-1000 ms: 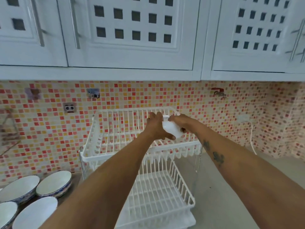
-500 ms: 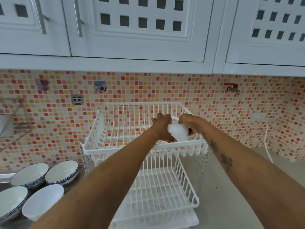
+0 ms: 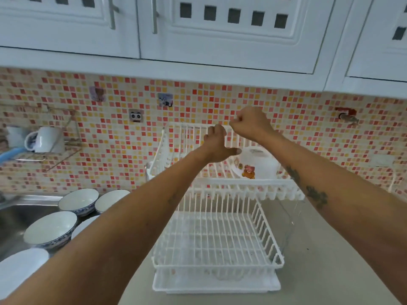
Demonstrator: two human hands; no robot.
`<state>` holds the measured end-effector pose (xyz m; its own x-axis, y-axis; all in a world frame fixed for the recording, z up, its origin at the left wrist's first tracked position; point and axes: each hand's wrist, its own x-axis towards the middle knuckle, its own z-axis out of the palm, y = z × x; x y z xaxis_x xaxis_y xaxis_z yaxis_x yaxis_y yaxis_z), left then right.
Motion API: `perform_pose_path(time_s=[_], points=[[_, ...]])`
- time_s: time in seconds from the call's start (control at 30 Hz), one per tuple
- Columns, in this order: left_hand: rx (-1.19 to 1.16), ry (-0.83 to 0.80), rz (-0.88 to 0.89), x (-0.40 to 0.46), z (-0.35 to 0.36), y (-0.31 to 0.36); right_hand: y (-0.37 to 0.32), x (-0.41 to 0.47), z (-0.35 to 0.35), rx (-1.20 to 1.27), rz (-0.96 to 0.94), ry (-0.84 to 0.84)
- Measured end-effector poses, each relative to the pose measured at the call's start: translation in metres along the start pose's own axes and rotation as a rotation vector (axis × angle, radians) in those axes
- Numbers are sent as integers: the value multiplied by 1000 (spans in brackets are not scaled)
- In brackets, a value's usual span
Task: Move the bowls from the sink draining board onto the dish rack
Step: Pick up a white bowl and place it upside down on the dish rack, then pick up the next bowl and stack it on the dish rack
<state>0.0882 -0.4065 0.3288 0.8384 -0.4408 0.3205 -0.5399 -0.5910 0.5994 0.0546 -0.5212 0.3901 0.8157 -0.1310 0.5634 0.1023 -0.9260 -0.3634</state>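
A white two-tier wire dish rack (image 3: 220,243) stands on the counter. On its upper tier a white bowl with a bear picture (image 3: 258,164) sits upside down, free of both hands. My left hand (image 3: 217,143) hovers just left of that bowl, fingers apart and empty. Above the rack's back rim my right hand (image 3: 251,123) is curled into a loose fist with nothing in it. Several white bowls with blue-patterned rims (image 3: 78,200) (image 3: 50,228) stand upright on the steel draining board (image 3: 26,208) at the lower left; my left forearm partly covers one.
A wire wall shelf with a white mug (image 3: 45,139) hangs on the tiled wall at left. White wall cabinets (image 3: 220,29) run overhead. Grey counter (image 3: 319,249) lies to the right of the rack. A tap fitting (image 3: 348,116) sticks out of the wall at right.
Both hands let go of the white bowl, which now rests upside down on the rack's upper tier. The hands lifted away upward, and the view tilted down and right.
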Motion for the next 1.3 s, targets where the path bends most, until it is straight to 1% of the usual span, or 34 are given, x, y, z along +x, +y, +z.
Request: perform_pose_path(time_s=[0.03, 0.17, 0.27, 0.37, 0.43, 0.5, 0.6, 0.7, 0.8, 0.9, 0.97, 1.07, 1.17, 1.3], points=[[-46, 61, -18, -6, -14, -8, -21, 3, 9, 81, -73, 27], [-185, 337, -54, -30, -77, -58, -121, -3, 54, 392, -246, 115], [-252, 458, -129, -63, -127, -114, -195, -15, 95, 540, -301, 72], [-237, 587, -284, -109, -172, -169, -260, -31, 137, 682, -326, 9], [-216, 646, -441, -141, -198, -211, -295, -43, 166, 803, -274, -85], [-207, 712, -596, -178, -222, -244, -322, -53, 202, 908, -151, -207], [-270, 800, -741, -232, -250, -301, -356, -68, 258, 970, 49, -394], [-465, 849, -851, -278, -262, -339, -370, -88, 312, 984, 209, -579], [-519, 832, -926, -311, -258, -372, -368, -111, 369, 952, 356, -714], [-612, 810, -1043, -334, -239, -410, -358, -137, 427, 924, 563, -839], [-670, 814, -1135, -345, -220, -440, -349, -156, 459, 872, 647, -892], [-727, 810, -1228, -357, -184, -478, -340, -184, 481, 760, 603, -871], [-781, 847, -1198, -359, -151, -498, -338, -201, 491, 813, 532, -853], [-807, 886, -1161, -357, -124, -515, -334, -210, 514, 889, 500, -750]])
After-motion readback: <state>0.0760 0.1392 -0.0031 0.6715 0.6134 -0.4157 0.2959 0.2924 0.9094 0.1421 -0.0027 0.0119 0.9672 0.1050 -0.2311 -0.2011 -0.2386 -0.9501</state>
